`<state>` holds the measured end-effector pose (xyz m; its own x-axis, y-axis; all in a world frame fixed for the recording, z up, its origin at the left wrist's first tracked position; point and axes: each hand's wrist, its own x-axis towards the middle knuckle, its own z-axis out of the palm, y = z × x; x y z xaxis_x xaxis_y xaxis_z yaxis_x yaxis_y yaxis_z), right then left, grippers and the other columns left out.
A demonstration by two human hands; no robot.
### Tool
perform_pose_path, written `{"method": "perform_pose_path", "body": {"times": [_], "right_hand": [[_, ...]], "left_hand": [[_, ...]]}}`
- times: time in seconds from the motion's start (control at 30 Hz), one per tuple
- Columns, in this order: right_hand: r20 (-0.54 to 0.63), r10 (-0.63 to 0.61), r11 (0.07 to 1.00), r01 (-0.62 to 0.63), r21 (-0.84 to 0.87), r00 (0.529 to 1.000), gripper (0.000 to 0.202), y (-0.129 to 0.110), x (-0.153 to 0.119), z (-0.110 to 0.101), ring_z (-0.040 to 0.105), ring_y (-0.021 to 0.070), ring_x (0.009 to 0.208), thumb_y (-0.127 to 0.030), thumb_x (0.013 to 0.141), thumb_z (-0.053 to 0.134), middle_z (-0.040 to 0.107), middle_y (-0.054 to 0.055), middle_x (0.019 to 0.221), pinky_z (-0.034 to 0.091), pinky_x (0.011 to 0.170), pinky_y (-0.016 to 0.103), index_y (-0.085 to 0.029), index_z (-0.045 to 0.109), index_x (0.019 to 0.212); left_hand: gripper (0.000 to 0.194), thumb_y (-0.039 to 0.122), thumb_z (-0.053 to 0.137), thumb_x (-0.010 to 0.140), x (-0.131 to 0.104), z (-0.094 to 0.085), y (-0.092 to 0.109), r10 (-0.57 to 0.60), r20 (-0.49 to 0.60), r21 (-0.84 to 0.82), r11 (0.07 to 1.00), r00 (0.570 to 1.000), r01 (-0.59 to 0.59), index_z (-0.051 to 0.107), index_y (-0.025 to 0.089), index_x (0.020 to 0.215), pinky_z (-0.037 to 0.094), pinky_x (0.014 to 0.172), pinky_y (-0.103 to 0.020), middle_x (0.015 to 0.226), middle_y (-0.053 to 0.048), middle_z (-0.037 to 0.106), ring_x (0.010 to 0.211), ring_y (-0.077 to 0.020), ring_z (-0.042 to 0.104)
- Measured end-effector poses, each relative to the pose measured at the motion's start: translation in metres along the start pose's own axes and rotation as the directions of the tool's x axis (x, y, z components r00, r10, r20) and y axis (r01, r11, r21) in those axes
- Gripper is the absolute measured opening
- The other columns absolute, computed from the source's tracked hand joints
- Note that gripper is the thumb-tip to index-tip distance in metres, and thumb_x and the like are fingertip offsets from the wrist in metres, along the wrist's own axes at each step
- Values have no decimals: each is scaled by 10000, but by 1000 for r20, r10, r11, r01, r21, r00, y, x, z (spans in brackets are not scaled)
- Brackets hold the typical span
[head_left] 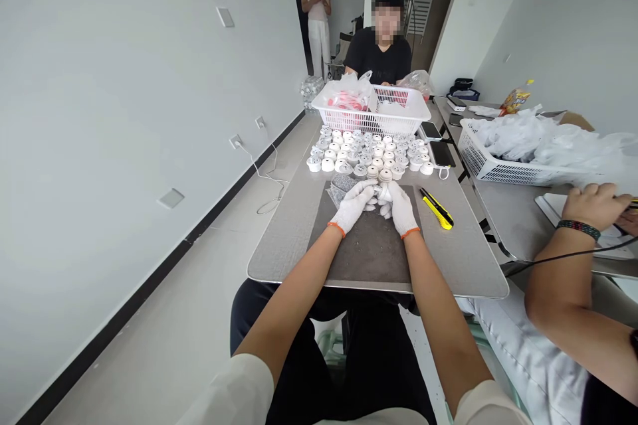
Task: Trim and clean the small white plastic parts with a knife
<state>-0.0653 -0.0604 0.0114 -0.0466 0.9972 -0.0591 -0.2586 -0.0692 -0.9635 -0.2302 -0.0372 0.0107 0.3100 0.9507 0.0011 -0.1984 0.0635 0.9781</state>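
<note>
My left hand and my right hand wear white knit gloves with orange cuffs. They meet above a dark mat, fingers closed around a small white piece. The gloves cover most of this piece, so its exact kind is unclear. Just left of my left fingers lies a speckled grey piece, flat and pouch-like. Beyond the hands stand several rows of small round white and grey parts, many with a hole on top. A yellow and black utility knife rests right of the mat.
A white plastic basket with bags and red pieces stands behind the rows. Phones lie at the table's right edge. Another basket of plastic bags sits on the adjoining table. A co-worker's arm is close on the right; another person sits opposite.
</note>
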Motion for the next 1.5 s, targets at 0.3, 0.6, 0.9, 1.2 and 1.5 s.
{"method": "perform_pose_path", "body": {"times": [0.3, 0.6, 0.9, 1.2, 1.5], "right_hand": [[19, 129, 989, -127, -82, 991, 631, -11, -28, -27, 730, 194, 786, -628, 701, 811, 742, -95, 832, 540, 489, 259, -487, 609, 1282], [41, 164, 976, -156, -154, 986, 885, -3, -15, -40, 727, 304, 964, -803, 911, 198, 696, -68, 786, 443, 465, 251, -167, 755, 1173], [-263, -100, 978, 46, -201, 960, 673, 13, 3, 22, 600, 89, 574, -529, 715, 851, 715, -17, 829, 501, 465, 199, -252, 628, 1287], [-223, -115, 957, 48, -285, 968, 639, -1, -11, 38, 674, 125, 707, -551, 847, 709, 738, 32, 1060, 590, 515, 223, -218, 592, 1380], [-35, -167, 864, 129, -487, 985, 671, -181, -112, -221, 638, 433, 1154, -712, 874, 509, 717, -50, 1168, 605, 650, 395, -310, 648, 1393]], "left_hand": [[436, 535, 685, 852, -6, 2, 6, 9, 9, 23, 1000, 1000, -9, 673, 206, 1138, 509, 682, -177, 923, -20, 695, 770, -85, 626], [405, 503, 665, 872, -2, 2, 6, -11, -98, -19, 1000, 995, 9, 689, 205, 1144, 533, 678, -182, 936, -19, 713, 707, -71, 616], [430, 448, 717, 852, 1, 2, 3, -31, -136, -37, 999, 990, 26, 682, 218, 1214, 556, 698, -200, 987, -30, 728, 689, -66, 624], [302, 308, 693, 865, 4, 3, 1, 8, -181, 22, 1000, 983, -4, 692, 201, 1147, 520, 620, -188, 924, -15, 708, 624, -50, 569], [394, 424, 766, 788, 8, 2, -3, -4, -227, -46, 999, 974, -7, 676, 172, 1077, 522, 629, -209, 894, -16, 684, 653, -69, 586]]}}
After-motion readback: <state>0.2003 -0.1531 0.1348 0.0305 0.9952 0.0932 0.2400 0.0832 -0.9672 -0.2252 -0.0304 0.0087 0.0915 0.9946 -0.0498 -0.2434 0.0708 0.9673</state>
